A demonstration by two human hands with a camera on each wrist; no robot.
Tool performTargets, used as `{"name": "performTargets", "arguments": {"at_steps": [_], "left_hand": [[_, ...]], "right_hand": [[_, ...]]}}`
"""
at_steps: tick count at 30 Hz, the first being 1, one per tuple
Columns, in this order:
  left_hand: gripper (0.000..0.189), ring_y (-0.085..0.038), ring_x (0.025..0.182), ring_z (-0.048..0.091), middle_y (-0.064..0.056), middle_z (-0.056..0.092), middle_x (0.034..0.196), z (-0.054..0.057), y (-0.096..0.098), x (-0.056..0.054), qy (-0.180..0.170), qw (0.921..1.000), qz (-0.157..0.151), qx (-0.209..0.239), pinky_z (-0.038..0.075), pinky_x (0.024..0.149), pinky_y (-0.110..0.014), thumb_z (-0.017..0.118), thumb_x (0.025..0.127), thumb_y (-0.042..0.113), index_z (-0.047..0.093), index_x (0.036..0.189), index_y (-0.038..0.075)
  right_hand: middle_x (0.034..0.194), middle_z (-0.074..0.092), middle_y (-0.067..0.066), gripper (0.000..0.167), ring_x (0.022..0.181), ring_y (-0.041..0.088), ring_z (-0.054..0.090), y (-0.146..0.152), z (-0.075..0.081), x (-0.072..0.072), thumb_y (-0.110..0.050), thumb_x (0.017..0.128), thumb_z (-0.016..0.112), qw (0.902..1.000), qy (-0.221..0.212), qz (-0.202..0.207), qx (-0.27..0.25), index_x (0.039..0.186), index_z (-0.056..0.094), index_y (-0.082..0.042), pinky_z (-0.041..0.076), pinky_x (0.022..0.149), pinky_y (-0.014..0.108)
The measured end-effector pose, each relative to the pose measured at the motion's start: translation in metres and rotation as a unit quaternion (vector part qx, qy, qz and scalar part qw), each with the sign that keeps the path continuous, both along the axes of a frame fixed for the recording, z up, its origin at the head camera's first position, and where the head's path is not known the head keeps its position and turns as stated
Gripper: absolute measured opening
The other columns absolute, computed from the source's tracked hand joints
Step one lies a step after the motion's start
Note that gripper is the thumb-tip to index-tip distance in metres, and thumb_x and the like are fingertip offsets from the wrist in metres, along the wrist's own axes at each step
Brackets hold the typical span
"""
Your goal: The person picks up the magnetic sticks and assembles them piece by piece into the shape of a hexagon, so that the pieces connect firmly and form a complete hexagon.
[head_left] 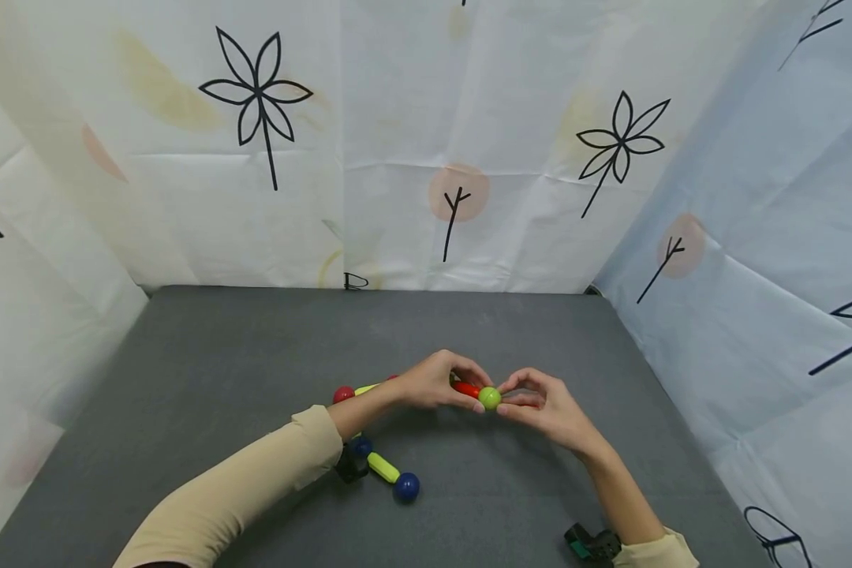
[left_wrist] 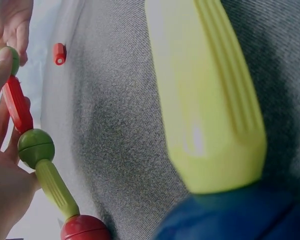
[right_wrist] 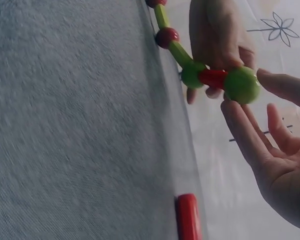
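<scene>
My left hand [head_left: 429, 383] holds a red ridged rod [head_left: 466, 389], its thumb on the end light-green ball [head_left: 490, 397]. My right hand [head_left: 554, 406] pinches that ball from the other side between thumb and fingertips. The red rod joins a second green ball [left_wrist: 36, 146], which continues into a yellow-green rod [left_wrist: 56, 189] and a red ball [left_wrist: 85, 228]. In the head view the left forearm hides part of this toy chain. Nearer the front, a dark-blue ball [head_left: 406, 487] ends a yellow rod [head_left: 383, 468] attached to another blue ball [head_left: 362, 446].
A loose red rod [left_wrist: 59, 53] lies on the grey table [head_left: 291, 323], also in the right wrist view. Patterned white cloth [head_left: 397, 142] walls the back and both sides. Dark wrist cameras [head_left: 591, 544] sit under the forearms.
</scene>
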State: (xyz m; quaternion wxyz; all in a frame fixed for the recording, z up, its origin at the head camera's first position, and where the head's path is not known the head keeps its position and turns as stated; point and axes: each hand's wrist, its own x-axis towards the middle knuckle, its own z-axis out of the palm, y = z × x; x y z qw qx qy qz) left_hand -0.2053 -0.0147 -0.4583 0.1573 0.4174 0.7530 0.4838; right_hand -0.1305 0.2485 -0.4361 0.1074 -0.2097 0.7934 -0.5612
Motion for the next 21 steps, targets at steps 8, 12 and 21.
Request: {"name": "performTargets", "arguments": {"at_steps": [8, 12, 21], "left_hand": [[0.033, -0.001, 0.094, 0.067, -0.006, 0.081, 0.116, 0.001, 0.0, 0.0, -0.012, 0.9999, -0.001, -0.001, 0.057, 0.089, -0.02, 0.089, 0.092, 0.016, 0.08, 0.123, 0.01], [0.033, -0.002, 0.095, 0.067, -0.006, 0.081, 0.115, 0.002, -0.001, 0.0, -0.014, 0.9999, 0.0, -0.006, 0.056, 0.09, -0.02, 0.089, 0.092, 0.017, 0.08, 0.123, 0.011], [0.033, -0.003, 0.097, 0.066, -0.004, 0.081, 0.117, 0.001, -0.002, 0.001, -0.015, 0.9997, 0.006, -0.017, 0.055, 0.093, -0.021, 0.088, 0.093, 0.018, 0.079, 0.124, 0.012]], "right_hand": [[0.125, 0.068, 0.038, 0.031, 0.108, 0.019, 0.08, 0.031, -0.003, -0.013, -0.005, 0.099, 0.077, 0.9981, 0.018, -0.029, 0.051, 0.124, 0.065, 0.008, 0.064, 0.087, 0.027], [0.125, 0.07, 0.035, 0.032, 0.105, 0.011, 0.078, 0.046, -0.008, -0.021, -0.006, 0.099, 0.078, 0.9937, 0.008, -0.042, 0.104, 0.124, 0.066, 0.009, 0.062, 0.086, 0.022], [0.112, 0.076, 0.024, 0.032, 0.094, 0.011, 0.072, 0.061, -0.024, -0.036, -0.004, 0.094, 0.083, 0.9837, 0.001, -0.032, 0.177, 0.121, 0.071, 0.009, 0.06, 0.081, 0.023]]}}
